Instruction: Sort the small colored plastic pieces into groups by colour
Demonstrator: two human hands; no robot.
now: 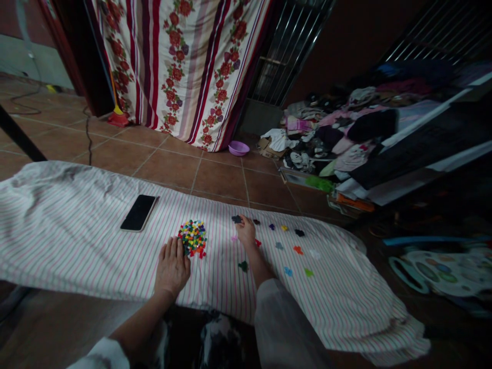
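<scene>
Pile of multicoloured pieces: lying mid-cloth, between the hands. Left hand: resting palm down, fingers stretched out and lying close together beside the pile's near left edge. Right hand: resting with its fingertips at a dark grey cluster; cannot tell whether they are pinching a piece. Dark green cluster: lying nearer the wearer. Yellow cluster, black cluster, orange cluster: lying apart, rightward. Phone: lying left of the pile. Striped cloth: bearing everything listed.
</scene>
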